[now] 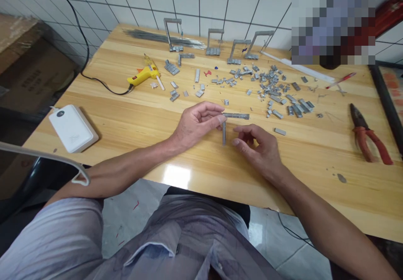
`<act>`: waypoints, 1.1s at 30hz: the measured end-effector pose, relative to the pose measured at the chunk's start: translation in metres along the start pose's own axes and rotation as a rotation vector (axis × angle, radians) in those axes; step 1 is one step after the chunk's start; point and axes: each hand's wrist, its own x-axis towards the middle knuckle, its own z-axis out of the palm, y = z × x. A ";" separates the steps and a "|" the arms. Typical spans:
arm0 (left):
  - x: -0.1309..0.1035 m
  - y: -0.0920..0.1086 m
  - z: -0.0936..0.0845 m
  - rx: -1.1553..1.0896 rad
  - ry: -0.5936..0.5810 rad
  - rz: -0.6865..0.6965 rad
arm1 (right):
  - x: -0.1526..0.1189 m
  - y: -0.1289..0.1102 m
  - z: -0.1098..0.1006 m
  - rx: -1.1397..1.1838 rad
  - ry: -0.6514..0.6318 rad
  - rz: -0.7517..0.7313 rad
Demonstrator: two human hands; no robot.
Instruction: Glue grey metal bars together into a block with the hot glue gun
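Observation:
My left hand (201, 122) pinches an L-shaped grey piece made of small staple-like blocks (237, 116), held at its corner between thumb and fingers. One leg of it points right, the other points down toward me. Just to the right, my right hand (258, 145) is curved with thumb and fingers apart, holding nothing and not touching the piece. A loose grey block (280, 132) lies on the table beyond the right hand. Behind both hands spreads a pile of similar grey blocks (273, 80).
On the wooden table (132, 124) lie a yellow glue gun (145, 75), a white power bank (72, 126), red-handled pliers (367, 135), a red pen (341, 80) and thin wires (163, 37). Several grey block frames, one a standing frame (215, 40), line the tiled wall.

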 end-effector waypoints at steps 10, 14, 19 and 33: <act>-0.009 0.003 0.007 0.100 0.011 0.060 | 0.001 0.000 0.004 -0.051 -0.116 -0.092; -0.009 0.004 0.007 0.113 -0.041 0.078 | 0.001 -0.002 0.004 -0.043 -0.101 -0.093; -0.007 0.007 0.008 0.255 -0.219 -0.005 | 0.002 -0.003 0.004 -0.028 -0.035 -0.123; 0.009 0.001 -0.005 0.391 -0.089 -0.062 | 0.009 0.016 -0.018 -0.226 0.251 -0.129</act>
